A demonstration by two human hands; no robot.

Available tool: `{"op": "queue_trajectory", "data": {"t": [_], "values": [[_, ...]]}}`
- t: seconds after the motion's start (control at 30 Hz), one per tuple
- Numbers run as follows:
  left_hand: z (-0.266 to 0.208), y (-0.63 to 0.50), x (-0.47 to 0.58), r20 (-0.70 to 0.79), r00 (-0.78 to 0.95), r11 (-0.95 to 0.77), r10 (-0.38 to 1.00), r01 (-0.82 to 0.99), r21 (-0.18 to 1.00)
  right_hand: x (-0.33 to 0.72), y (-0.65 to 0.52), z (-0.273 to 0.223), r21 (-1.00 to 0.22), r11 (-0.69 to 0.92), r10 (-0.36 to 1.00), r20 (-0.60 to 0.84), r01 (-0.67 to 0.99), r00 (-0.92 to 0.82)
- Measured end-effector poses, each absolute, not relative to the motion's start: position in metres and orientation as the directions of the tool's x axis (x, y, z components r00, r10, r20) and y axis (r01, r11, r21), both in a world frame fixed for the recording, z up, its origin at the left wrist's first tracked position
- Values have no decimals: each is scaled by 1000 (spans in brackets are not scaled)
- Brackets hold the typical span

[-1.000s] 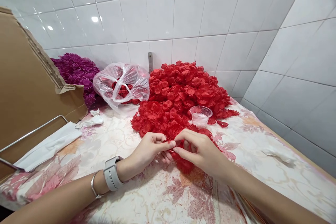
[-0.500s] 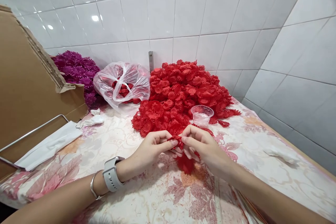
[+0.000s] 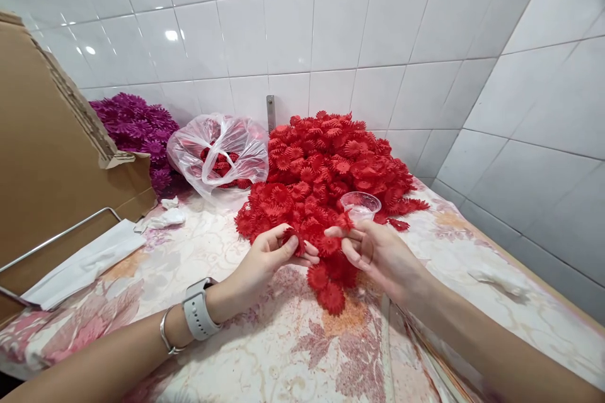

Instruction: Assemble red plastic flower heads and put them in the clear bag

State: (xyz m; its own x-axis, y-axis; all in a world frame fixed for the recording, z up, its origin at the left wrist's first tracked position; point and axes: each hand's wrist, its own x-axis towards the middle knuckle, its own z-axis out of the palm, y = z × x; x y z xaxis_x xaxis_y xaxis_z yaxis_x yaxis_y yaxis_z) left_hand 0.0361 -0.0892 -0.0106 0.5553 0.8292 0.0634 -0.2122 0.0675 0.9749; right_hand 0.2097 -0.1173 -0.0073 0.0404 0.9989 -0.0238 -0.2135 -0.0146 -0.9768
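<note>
in the left hand (image 3: 263,261), red flower (image 3: 300,245)

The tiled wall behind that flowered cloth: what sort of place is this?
Probably a small craft corner, at home or in a workshop: a big heap of red flower pieces lies on a flowered tablecloth, against a wall of white tiles.

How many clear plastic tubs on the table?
1: the clear tub, by the front right of the red flower heap, just beyond the right hand. Others could be hidden under the heap or behind the cardboard.
</note>
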Motion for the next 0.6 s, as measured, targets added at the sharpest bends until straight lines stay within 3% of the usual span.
{"op": "queue_trajectory", "data": {"t": [0.07, 0.13, 0.2, 0.27, 0.37, 0.6], "values": [[-10, -88, 36, -19, 530, 108, 848, -137, 985, 215, -116, -8, -986, 94, 986, 112, 139, 125], [-10, -87, 36, -117, 491, 165, 863, -55, 985, 216, -116, -11, -827, 184, 938, 310, 531, 158], [-10, -88, 37, -191, 463, 208, 865, 16, 978, 213, -120, -14, -621, 256, 872, 480, 741, 101], [-9, -89, 37, -230, 459, 215, 858, 84, 973, 208, -125, -16, -532, 370, 828, 560, 762, -11], [-10, -91, 36, -231, 474, 185, 850, 141, 972, 200, -132, -16, -544, 517, 810, 562, 661, -171], [-15, -93, 34, -180, 554, 117, 813, 147, 982, 195, -134, -14, -679, 474, 880, 387, 560, -276]]}}
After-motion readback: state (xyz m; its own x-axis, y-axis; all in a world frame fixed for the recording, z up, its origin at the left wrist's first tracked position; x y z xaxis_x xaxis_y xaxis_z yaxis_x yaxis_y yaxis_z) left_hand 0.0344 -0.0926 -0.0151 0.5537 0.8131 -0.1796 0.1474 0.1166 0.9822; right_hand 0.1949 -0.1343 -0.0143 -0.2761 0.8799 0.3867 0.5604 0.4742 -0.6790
